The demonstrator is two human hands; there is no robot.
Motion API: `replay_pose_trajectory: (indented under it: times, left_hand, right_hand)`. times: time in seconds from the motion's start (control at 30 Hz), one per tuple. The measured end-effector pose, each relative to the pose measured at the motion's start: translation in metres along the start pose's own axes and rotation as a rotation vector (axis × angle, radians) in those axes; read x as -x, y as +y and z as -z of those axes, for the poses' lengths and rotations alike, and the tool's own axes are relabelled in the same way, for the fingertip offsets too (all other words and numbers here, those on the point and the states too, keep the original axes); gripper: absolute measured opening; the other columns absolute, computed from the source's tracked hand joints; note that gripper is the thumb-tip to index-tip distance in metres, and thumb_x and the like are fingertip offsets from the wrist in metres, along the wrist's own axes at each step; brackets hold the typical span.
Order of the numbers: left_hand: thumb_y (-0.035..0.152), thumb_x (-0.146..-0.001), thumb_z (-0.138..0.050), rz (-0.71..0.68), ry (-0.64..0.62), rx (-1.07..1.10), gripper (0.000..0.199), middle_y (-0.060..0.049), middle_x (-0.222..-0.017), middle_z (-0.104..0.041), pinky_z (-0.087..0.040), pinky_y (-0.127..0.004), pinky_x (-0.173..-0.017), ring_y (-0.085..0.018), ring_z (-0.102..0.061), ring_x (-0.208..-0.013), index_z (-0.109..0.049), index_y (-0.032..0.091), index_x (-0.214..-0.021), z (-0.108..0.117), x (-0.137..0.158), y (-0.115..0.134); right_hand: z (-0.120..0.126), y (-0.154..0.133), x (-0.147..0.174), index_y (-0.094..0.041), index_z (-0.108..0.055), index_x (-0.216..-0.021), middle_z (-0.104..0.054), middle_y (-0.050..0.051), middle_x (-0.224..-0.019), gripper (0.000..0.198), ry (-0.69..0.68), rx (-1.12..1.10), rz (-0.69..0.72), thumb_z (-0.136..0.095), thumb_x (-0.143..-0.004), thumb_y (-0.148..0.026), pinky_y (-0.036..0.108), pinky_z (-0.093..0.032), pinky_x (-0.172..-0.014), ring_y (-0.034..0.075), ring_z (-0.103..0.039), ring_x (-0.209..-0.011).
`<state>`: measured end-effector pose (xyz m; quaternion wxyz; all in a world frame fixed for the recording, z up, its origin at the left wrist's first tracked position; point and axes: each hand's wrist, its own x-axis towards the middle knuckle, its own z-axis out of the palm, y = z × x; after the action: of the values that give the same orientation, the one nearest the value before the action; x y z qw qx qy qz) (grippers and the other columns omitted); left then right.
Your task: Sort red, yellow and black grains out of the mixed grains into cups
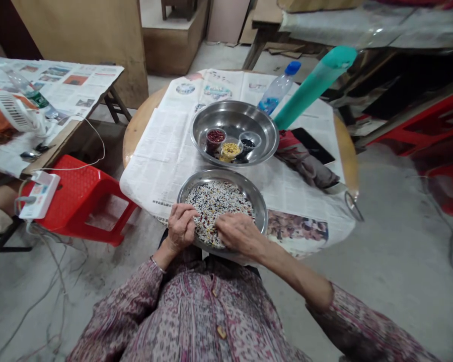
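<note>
A shallow steel dish (pixel 263 201) at the near table edge holds mixed grains and beans (pixel 221 198), mostly white and black with yellow and dark red bits. My left hand (pixel 181 224) is at the dish's left rim, fingers curled together; what they hold, if anything, is hidden. Over the right part of the grains, my right hand (pixel 239 232) has its fingertips pinched down among them. Just beyond stands a larger steel basin (pixel 234 111) with three clear cups: dark red beans (pixel 216 136), yellow kernels (pixel 231 149) and black beans (pixel 248 143).
Newspaper (pixel 154 151) covers the round table. Behind the basin are a blue-capped bottle (pixel 277 88) and a long green tube-like object (pixel 315 85). A dark phone-like slab (pixel 312 145) and a crumpled cloth (pixel 305 163) lie right. Left stand a red stool (pixel 83 196) and a power strip (pixel 40 196).
</note>
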<state>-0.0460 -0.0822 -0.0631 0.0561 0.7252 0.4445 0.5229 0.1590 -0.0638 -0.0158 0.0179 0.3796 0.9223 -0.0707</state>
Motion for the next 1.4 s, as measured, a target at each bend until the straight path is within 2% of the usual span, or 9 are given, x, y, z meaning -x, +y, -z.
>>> replay_pose_trajectory:
  times: [0.17, 0.3, 0.43, 0.53, 0.6, 0.73, 0.87, 1.1, 1.4]
  left_hand:
    - [0.015, -0.096, -0.04, 0.025, -0.005, -0.024, 0.025, -0.006, -0.093, -0.067, -0.048, -0.039, -0.086, -0.019, -0.062, -0.088, -0.064, 0.018, -0.089, -0.001, 0.0, 0.001]
    - [0.015, -0.096, -0.04, 0.022, -0.008, -0.026, 0.025, -0.007, -0.094, -0.066, -0.048, -0.038, -0.087, -0.019, -0.061, -0.09, -0.064, 0.018, -0.089, 0.0, -0.001, 0.002]
    - [0.015, -0.096, -0.04, 0.004, -0.01, -0.012, 0.025, -0.007, -0.096, -0.066, -0.048, -0.038, -0.088, -0.019, -0.061, -0.092, -0.065, 0.018, -0.091, 0.001, -0.002, 0.002]
    - [0.015, -0.095, -0.041, 0.015, -0.024, -0.018, 0.025, -0.007, -0.096, -0.067, -0.048, -0.038, -0.089, -0.019, -0.061, -0.093, -0.065, 0.017, -0.092, 0.002, -0.002, 0.004]
    - [0.015, -0.095, -0.04, 0.029, -0.037, -0.026, 0.025, -0.007, -0.095, -0.067, -0.048, -0.039, -0.089, -0.02, -0.061, -0.093, -0.065, 0.018, -0.091, 0.003, -0.003, 0.004]
    - [0.015, -0.095, -0.04, 0.023, -0.074, -0.049, 0.025, -0.007, -0.094, -0.066, -0.049, -0.039, -0.089, -0.02, -0.061, -0.092, -0.064, 0.018, -0.09, 0.004, -0.005, 0.004]
    - [0.013, -0.096, -0.044, -0.019, -0.264, -0.132, 0.021, -0.007, -0.099, -0.066, -0.049, -0.04, -0.094, -0.02, -0.06, -0.099, -0.065, 0.018, -0.097, 0.012, -0.016, 0.008]
    - [0.023, -0.09, -0.065, -0.041, -0.772, -0.399, 0.028, -0.009, -0.124, -0.059, -0.052, -0.042, -0.095, -0.026, -0.054, -0.112, -0.06, 0.021, -0.118, 0.025, -0.041, 0.029]
    - [0.048, -0.074, -0.083, 0.087, -0.919, -0.451, 0.08, -0.017, -0.141, -0.045, -0.048, -0.054, -0.103, -0.038, -0.047, -0.126, -0.048, 0.017, -0.139, -0.025, -0.084, 0.014]
  right_hand:
    - [0.013, 0.043, -0.027, -0.019, -0.068, -0.099, -0.07, 0.012, -0.099, 0.023, 0.134, 0.011, -0.291, -0.047, -0.092, -0.016, 0.034, -0.042, -0.075, 0.025, -0.06, -0.096]
    - [0.014, 0.042, -0.043, -0.018, -0.066, -0.113, -0.066, 0.013, -0.111, 0.028, 0.196, -0.046, -0.419, -0.045, -0.094, -0.019, 0.034, -0.044, -0.078, 0.026, -0.058, -0.103]
    - [0.003, 0.008, -0.039, -0.019, -0.063, -0.117, -0.062, 0.012, -0.11, 0.025, 0.189, -0.204, -0.155, -0.051, -0.097, -0.029, 0.032, -0.047, -0.078, 0.023, -0.059, -0.097]
    - [-0.006, -0.005, -0.025, -0.021, -0.064, -0.109, -0.062, 0.008, -0.102, 0.016, 0.167, -0.224, 0.09, -0.057, -0.094, -0.022, 0.03, -0.047, -0.074, 0.019, -0.058, -0.092]
    - [-0.01, 0.001, -0.013, -0.021, -0.066, -0.1, -0.063, 0.006, -0.096, 0.012, 0.158, -0.165, 0.105, -0.057, -0.093, -0.017, 0.029, -0.045, -0.069, 0.019, -0.058, -0.088]
    - [-0.01, 0.032, 0.006, -0.022, -0.068, -0.092, -0.066, 0.008, -0.094, 0.016, 0.296, -0.056, -0.099, -0.056, -0.091, -0.013, 0.031, -0.045, -0.07, 0.022, -0.058, -0.091]
    - [-0.014, 0.044, 0.019, -0.021, -0.07, -0.101, -0.069, 0.008, -0.103, 0.018, 0.521, -0.079, -0.221, -0.055, -0.092, -0.015, 0.034, -0.047, -0.08, 0.023, -0.06, -0.098]
    - [-0.04, 0.016, 0.031, -0.022, -0.07, -0.095, -0.075, 0.003, -0.091, 0.014, 0.867, -0.164, -0.376, -0.058, -0.09, -0.016, 0.042, -0.043, -0.096, 0.021, -0.063, -0.089]
    - [-0.059, -0.001, 0.029, -0.023, -0.071, -0.1, -0.074, 0.005, -0.097, 0.025, 1.157, -0.591, -0.459, -0.051, -0.09, -0.012, 0.04, -0.052, -0.088, 0.02, -0.066, -0.094]
